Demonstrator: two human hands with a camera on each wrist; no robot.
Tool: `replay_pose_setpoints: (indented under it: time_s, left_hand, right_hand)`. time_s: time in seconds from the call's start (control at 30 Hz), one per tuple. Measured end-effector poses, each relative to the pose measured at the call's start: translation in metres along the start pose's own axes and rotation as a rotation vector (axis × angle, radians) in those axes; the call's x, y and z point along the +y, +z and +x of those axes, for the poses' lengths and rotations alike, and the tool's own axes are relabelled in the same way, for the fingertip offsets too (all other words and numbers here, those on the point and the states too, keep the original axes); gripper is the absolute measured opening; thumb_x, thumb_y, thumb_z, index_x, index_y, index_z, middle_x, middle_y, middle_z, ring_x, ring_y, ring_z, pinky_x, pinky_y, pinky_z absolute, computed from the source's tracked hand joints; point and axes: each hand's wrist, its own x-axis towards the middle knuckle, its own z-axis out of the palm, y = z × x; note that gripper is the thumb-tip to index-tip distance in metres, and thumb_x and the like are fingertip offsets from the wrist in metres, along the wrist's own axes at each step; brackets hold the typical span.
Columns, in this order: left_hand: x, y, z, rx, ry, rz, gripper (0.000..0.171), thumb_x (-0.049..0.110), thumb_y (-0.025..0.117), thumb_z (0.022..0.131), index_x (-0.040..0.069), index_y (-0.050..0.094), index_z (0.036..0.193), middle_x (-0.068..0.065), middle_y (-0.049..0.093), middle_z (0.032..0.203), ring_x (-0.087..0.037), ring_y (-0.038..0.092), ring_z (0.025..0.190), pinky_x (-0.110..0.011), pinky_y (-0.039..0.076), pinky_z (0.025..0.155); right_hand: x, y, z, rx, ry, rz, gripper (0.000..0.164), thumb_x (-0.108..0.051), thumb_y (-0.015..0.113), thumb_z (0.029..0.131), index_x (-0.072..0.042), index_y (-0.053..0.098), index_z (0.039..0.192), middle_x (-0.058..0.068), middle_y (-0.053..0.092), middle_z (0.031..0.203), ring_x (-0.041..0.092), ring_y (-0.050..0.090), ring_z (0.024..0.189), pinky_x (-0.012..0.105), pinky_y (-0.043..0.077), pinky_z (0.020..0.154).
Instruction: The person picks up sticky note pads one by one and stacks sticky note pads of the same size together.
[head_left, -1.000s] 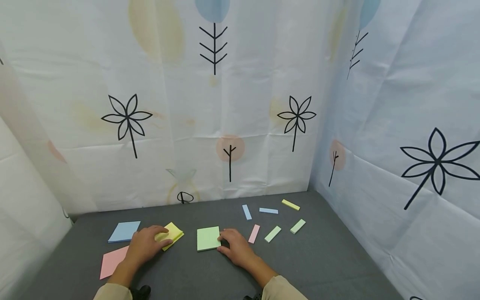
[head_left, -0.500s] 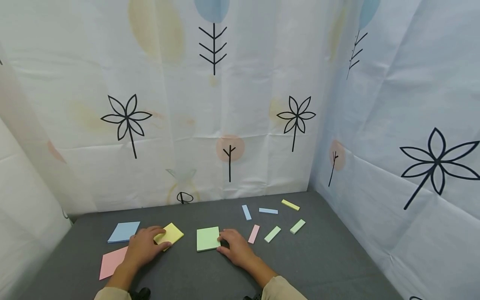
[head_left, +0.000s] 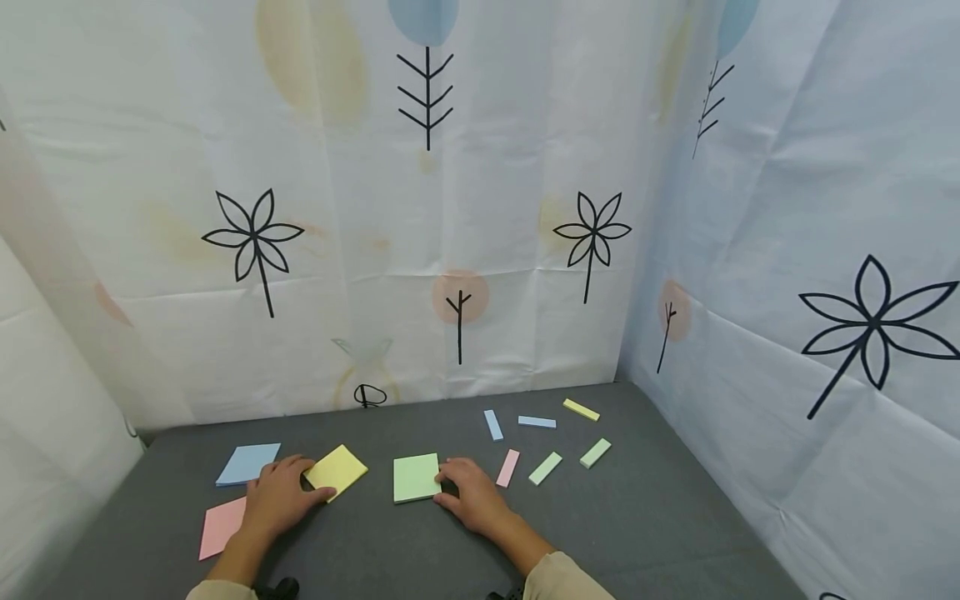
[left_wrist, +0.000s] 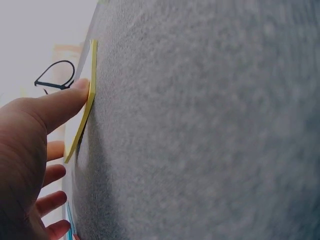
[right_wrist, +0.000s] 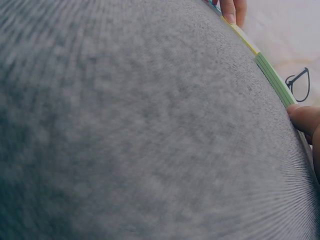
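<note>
A yellow square sticky-note pad (head_left: 337, 472) lies turned on the grey table, left of centre. My left hand (head_left: 279, 498) grips its left side between thumb and index finger. In the left wrist view the thumb (left_wrist: 70, 103) presses the yellow pad's edge (left_wrist: 92, 95), while the other fingers are bent below. To the right, a green square sticky-note pad (head_left: 416, 478) lies flat, its layered edge showing in the right wrist view. My right hand (head_left: 476, 497) holds its right edge, thumb (right_wrist: 302, 117) at the near corner and index finger farther up.
A blue square pad (head_left: 248, 463) and a pink square pad (head_left: 222, 528), partly behind the left hand, lie at the left. Small strips lie at the right: blue (head_left: 537, 422), yellow (head_left: 581, 409), pink (head_left: 507, 468) and green (head_left: 596, 452). Patterned curtains (head_left: 487, 208) border the table.
The yellow pad's layers, uneven a second ago, now line up as one square. My left hand has slid slightly left, uncovering more of it. The right hand and green pad stay put.
</note>
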Motion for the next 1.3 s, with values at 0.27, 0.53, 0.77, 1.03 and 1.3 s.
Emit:
replay_pose_setpoints:
  time_s: [0.27,0.53,0.77,1.03,1.3]
  left_hand:
    - [0.004,0.005,0.001,0.079,-0.025,-0.074,0.073,0.042,0.085,0.070,-0.003,0.059,0.120,-0.024,0.061,0.112,-0.046,0.052,0.102,-0.062,0.034,0.078]
    - [0.009,0.014,-0.001,0.151,-0.025,-0.244,0.056,0.010,0.082,0.074,-0.006,0.054,0.120,-0.025,0.061,0.111,-0.041,0.056,0.101,-0.059,0.041,0.084]
    - [0.013,0.015,-0.005,0.138,-0.064,-0.400,0.052,-0.002,0.074,0.080,-0.003,0.050,0.126,-0.020,0.063,0.103,-0.032,0.063,0.090,-0.043,0.050,0.072]
    - [0.017,0.013,-0.013,0.100,-0.157,-0.512,0.052,-0.003,0.070,0.083,-0.002,0.051,0.131,-0.026,0.057,0.111,-0.032,0.064,0.089,-0.031,0.050,0.063]
    - [0.022,0.014,-0.017,0.111,-0.231,-0.730,0.054,-0.003,0.069,0.085,-0.001,0.049,0.136,-0.029,0.060,0.112,-0.025,0.068,0.083,-0.028,0.054,0.063]
  right_hand:
    - [0.000,0.000,0.000,0.003,-0.007,-0.001,0.022,-0.019,0.075,0.086,-0.009,0.068,0.103,0.006,0.066,0.117,0.025,0.055,0.120,0.035,0.041,0.100]
    - [0.000,-0.001,0.000,0.002,0.000,0.002,0.022,-0.019,0.075,0.086,-0.009,0.068,0.104,0.005,0.066,0.115,0.024,0.054,0.120,0.035,0.041,0.100]
    - [0.000,-0.001,-0.001,0.010,-0.018,-0.004,0.022,-0.019,0.075,0.086,-0.009,0.068,0.104,0.005,0.066,0.115,0.025,0.055,0.119,0.036,0.043,0.098]
    - [0.000,0.001,-0.001,0.006,-0.013,0.001,0.021,-0.020,0.075,0.087,-0.010,0.068,0.104,0.005,0.065,0.117,0.024,0.054,0.120,0.035,0.042,0.099]
    - [0.002,0.002,-0.002,0.037,-0.038,-0.013,0.022,-0.020,0.076,0.085,-0.010,0.068,0.103,0.005,0.066,0.114,0.024,0.056,0.118,0.036,0.044,0.097]
